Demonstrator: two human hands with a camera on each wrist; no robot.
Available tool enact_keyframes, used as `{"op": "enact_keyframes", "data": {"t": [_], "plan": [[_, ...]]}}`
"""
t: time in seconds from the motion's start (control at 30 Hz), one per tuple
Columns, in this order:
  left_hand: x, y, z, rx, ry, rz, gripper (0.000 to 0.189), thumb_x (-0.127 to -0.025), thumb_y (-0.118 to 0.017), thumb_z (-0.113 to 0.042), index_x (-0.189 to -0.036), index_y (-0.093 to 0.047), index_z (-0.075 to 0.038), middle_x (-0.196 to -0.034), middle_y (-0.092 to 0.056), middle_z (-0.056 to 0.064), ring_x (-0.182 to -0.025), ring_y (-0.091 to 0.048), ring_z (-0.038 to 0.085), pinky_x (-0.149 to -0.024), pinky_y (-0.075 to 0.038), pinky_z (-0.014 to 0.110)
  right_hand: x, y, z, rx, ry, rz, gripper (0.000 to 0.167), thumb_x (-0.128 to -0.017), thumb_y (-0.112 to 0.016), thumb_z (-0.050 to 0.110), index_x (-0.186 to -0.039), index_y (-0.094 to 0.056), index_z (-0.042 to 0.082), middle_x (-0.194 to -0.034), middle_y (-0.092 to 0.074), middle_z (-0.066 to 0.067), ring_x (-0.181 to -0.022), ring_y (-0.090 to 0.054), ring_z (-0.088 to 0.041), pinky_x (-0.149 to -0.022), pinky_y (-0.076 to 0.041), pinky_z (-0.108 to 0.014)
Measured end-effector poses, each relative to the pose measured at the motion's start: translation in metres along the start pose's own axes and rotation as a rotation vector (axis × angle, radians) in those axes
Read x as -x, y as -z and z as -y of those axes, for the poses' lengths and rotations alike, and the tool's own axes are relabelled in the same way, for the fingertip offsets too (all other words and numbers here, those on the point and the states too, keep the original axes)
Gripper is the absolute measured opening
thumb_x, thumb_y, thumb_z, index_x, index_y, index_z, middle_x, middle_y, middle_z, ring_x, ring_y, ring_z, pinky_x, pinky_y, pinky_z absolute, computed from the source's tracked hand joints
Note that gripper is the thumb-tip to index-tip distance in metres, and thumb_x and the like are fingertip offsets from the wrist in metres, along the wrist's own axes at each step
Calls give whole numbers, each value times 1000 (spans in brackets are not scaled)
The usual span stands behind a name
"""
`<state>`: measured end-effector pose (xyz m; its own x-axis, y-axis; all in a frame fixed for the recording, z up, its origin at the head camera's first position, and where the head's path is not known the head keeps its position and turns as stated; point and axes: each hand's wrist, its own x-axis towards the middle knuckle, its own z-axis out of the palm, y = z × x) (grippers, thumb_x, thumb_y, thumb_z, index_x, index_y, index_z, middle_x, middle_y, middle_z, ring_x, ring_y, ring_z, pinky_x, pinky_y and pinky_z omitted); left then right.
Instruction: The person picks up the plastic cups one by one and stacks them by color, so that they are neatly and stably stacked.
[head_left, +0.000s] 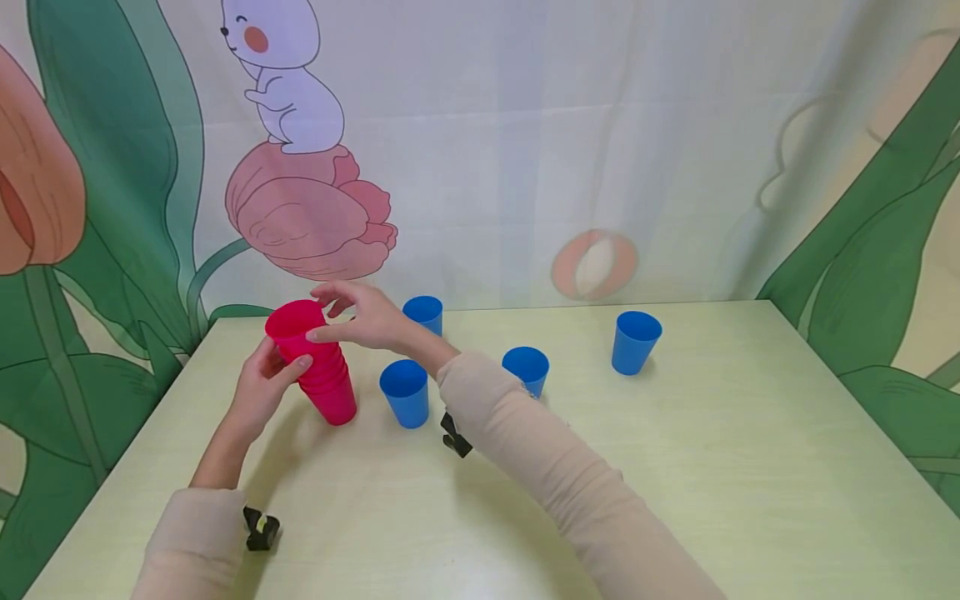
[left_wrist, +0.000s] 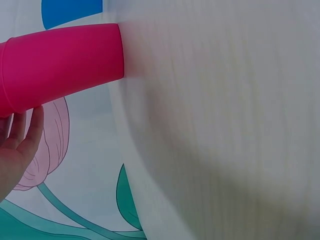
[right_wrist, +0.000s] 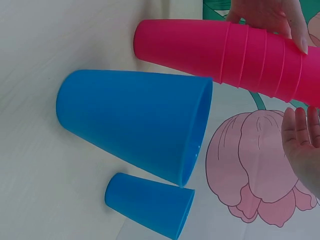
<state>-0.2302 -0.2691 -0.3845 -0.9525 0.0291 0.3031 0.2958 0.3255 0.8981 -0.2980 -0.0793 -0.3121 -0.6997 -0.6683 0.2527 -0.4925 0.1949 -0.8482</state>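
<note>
A tall stack of nested pinkish-red plastic cups (head_left: 330,385) stands on the left part of the table, leaning slightly. My left hand (head_left: 258,390) grips it below the top rim, thumb on the near side; the left wrist view shows its fingers (left_wrist: 34,131) against the stack's wall. At the right side of the top cup is my right hand (head_left: 366,317), thumb and fingers spread about the rim. In the right wrist view the fingers of the right hand (right_wrist: 306,150) look extended beside the stack; whether they touch it I cannot tell.
Several upright blue cups stand apart: one (head_left: 407,402) right of the stack, one (head_left: 423,310) behind it, one (head_left: 527,367) partly behind my right sleeve, one (head_left: 636,343) farther right. Small black devices (head_left: 261,530) sit by both cuffs. A patterned curtain (head_left: 465,167) hangs behind the table.
</note>
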Motion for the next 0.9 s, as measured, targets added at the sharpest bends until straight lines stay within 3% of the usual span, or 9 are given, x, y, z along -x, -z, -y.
{"op": "enact_keyframes", "data": {"t": [0.23,0.5,0.77,0.9], "plan": [[0,-1,0,13,-1,0,50,-92,-54,-18,-137,-34,-10,-113,-48,-13,-102,-48,7,-78,-46,14,3,-2,-3,21,-13,-4,59,-77,-71,22,-130,-46,11,-118,-53,-2,-102,-51,-15,-70,-48,-18],[0,-2,-3,17,-11,3,52,-91,-54,-16,-138,-32,-10,-114,-48,-10,-101,-48,9,-76,-47,15,7,-3,-6,61,-62,-20,56,-81,-67,24,-131,-46,10,-122,-52,-2,-98,-50,-9,-68,-48,-18],[-1,-2,-4,-54,39,11,60,-91,-56,-23,-141,-26,-8,-123,-43,0,-104,-44,10,-76,-46,14,15,3,-15,47,-61,-20,52,-85,-63,25,-132,-46,10,-119,-54,-2,-99,-50,-8,-71,-48,-18],[-2,0,-3,-68,33,10,61,-91,-55,-24,-141,-24,-7,-124,-42,1,-106,-42,11,-77,-45,14,21,9,-16,40,-62,-26,53,-85,-63,26,-132,-46,11,-119,-55,-3,-99,-51,-9,-71,-48,-19]]}}
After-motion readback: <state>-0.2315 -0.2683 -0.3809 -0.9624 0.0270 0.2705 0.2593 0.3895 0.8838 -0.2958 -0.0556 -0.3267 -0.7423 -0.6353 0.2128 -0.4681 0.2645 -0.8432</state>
